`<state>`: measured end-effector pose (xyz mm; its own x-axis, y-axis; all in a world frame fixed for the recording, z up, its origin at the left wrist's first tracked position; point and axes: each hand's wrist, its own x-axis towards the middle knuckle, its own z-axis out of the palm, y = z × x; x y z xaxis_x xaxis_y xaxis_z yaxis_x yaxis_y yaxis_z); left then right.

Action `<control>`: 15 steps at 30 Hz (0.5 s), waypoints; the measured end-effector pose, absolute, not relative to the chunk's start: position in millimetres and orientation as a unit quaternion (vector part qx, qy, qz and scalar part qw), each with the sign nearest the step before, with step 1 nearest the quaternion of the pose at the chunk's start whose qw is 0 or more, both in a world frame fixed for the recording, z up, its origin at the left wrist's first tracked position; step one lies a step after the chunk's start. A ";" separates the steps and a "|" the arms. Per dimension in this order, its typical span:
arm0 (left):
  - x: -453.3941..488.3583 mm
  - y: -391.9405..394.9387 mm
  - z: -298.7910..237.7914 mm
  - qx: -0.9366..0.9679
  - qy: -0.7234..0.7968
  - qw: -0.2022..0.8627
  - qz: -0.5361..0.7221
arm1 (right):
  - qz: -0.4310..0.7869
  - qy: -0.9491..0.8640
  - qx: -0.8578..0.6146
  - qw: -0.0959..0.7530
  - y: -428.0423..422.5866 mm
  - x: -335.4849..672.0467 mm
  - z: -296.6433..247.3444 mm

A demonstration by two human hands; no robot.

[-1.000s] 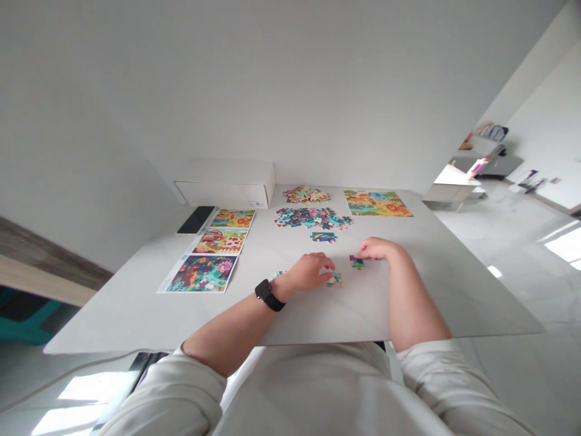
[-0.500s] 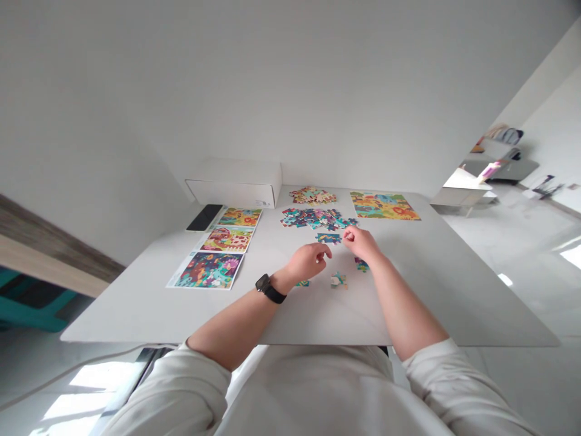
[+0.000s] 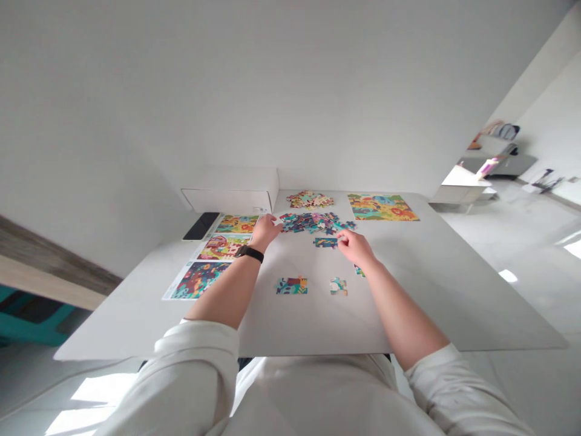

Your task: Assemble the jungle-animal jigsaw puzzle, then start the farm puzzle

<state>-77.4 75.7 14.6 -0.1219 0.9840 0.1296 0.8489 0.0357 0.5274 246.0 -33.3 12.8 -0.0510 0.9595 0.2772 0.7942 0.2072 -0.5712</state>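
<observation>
At the left edge of a heap of dark, colourful puzzle pieces (image 3: 311, 223) is my left hand (image 3: 267, 231). Its fingers are apart and reach toward the heap; no held piece shows. My right hand (image 3: 354, 245) pinches the right end of a short strip of joined blue puzzle pieces (image 3: 325, 243) lying just in front of the heap. Nearer me lie a joined teal and maroon puzzle section (image 3: 291, 286) and a single light puzzle piece (image 3: 338, 286). Another small puzzle section (image 3: 359, 271) is partly hidden by my right forearm.
Picture sheets (image 3: 224, 247) line the left side, beside a black phone (image 3: 201, 226). A white box (image 3: 229, 200) stands against the wall. Farther back are a second puzzle heap (image 3: 309, 199) and an assembled-looking animal picture (image 3: 384, 207) at the right. All rest on the white table (image 3: 436, 303).
My left hand has moved left and away from me, from the middle of the table to the heap's left edge, uncovering the teal section. My right hand has shifted slightly left onto the strip's end.
</observation>
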 end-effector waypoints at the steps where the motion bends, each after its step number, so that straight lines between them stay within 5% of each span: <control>1: -78.9 80.0 13.2 0.655 0.706 0.134 0.232 | 0.134 -0.713 -0.614 0.312 -33.8 245.9 13.0; 15: -73.8 95.7 17.8 0.737 0.654 0.092 0.146 | 0.149 -0.703 -0.614 0.327 -32.2 248.2 12.7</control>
